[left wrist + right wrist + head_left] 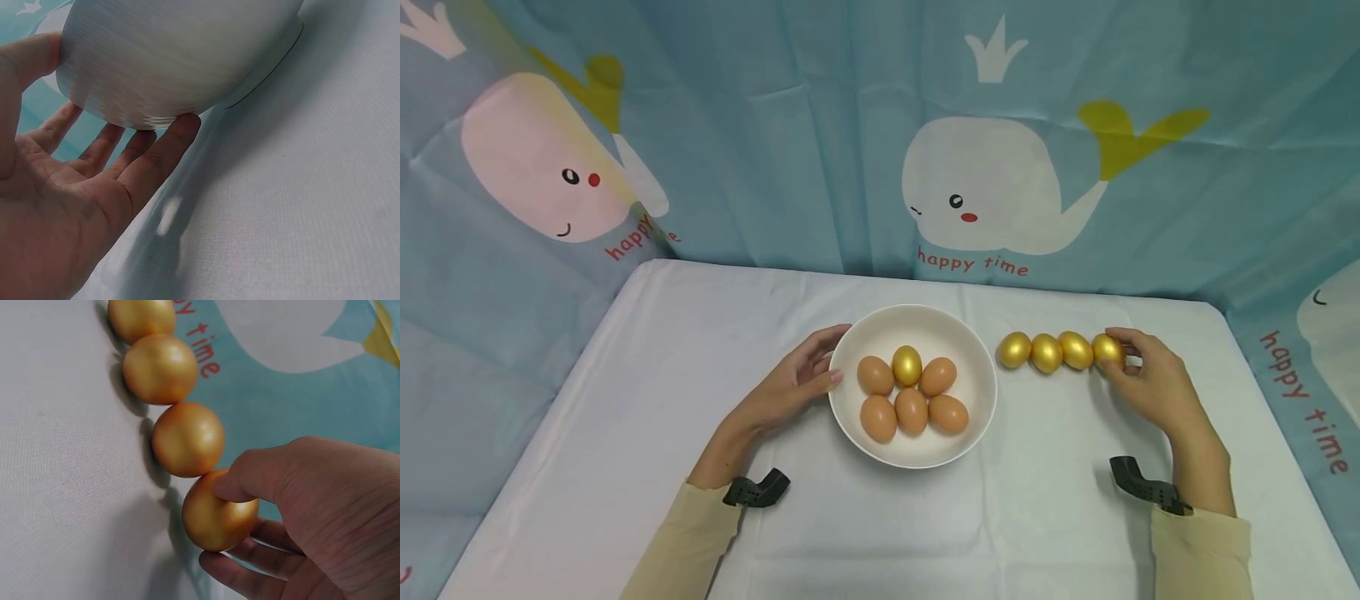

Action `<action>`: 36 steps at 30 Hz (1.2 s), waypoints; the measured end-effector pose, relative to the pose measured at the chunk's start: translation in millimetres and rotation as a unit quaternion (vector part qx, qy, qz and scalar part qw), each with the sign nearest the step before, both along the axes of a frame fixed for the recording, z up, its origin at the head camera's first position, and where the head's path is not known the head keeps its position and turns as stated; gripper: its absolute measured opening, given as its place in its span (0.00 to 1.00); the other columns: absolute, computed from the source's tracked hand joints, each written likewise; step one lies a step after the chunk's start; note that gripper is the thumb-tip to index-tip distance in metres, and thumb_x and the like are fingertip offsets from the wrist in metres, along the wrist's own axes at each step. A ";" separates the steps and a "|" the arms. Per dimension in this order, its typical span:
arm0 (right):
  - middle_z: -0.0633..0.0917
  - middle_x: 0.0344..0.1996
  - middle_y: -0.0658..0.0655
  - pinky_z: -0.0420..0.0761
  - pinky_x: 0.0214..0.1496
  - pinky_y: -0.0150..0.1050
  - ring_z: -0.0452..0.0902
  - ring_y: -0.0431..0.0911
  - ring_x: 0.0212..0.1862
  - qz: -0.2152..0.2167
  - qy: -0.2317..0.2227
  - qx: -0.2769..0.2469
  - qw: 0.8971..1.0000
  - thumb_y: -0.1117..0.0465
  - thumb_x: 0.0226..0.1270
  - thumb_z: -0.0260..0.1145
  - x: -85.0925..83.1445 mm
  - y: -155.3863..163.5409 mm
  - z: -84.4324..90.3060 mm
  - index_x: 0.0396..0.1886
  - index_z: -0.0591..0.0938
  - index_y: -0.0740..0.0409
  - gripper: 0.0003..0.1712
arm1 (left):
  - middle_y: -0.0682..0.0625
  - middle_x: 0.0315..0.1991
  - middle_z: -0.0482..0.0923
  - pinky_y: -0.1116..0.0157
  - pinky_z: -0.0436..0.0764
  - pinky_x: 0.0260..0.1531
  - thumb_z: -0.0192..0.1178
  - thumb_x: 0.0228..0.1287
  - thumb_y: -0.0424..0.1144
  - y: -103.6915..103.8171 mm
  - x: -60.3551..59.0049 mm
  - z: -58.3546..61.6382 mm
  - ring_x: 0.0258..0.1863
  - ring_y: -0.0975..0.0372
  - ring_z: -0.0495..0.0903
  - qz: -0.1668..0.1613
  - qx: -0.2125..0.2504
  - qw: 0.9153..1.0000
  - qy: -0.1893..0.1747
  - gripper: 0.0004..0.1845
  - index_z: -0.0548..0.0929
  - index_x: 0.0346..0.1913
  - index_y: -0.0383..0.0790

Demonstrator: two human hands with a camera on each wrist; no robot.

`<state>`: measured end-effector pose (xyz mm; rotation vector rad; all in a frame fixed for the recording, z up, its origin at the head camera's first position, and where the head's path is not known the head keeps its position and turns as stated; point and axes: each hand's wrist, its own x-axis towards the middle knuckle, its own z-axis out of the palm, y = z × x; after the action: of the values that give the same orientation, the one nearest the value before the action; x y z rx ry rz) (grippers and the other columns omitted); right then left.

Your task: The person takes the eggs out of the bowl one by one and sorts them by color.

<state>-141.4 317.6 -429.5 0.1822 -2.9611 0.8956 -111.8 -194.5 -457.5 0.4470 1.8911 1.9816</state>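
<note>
A white bowl (917,454) holds several brown eggs (912,412) and one golden egg (907,366). My left hand (793,375) grips the bowl's left side, its thumb at the rim and its fingers spread along the outer wall (169,62). To the right of the bowl, several golden eggs (1047,353) lie in a touching row on the table. At the right end of that row, my right hand (1153,379) holds the last golden egg (215,519) between thumb and fingers. That egg sits against its neighbour (187,439).
A white cloth covers the table (865,533). Behind it and at both sides hangs a blue curtain (790,167) printed with whales. Black wrist mounts (757,489) sit on both forearms.
</note>
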 end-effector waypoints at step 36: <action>0.78 0.63 0.75 0.85 0.55 0.54 0.77 0.69 0.61 -0.001 -0.026 0.018 1.000 0.59 0.76 0.67 -0.3 -5.4 1.1 0.70 0.75 0.70 0.29 | 0.43 0.83 0.59 0.68 0.82 0.65 0.60 0.77 0.34 -0.6 0.0 -1.2 0.81 0.48 0.66 0.003 -0.013 1.000 -0.004 0.37 0.59 0.83 0.49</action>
<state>-141.7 312.2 -428.5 0.1604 -3.0262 0.8596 -111.8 -195.1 -458.7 0.4259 1.9127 1.9566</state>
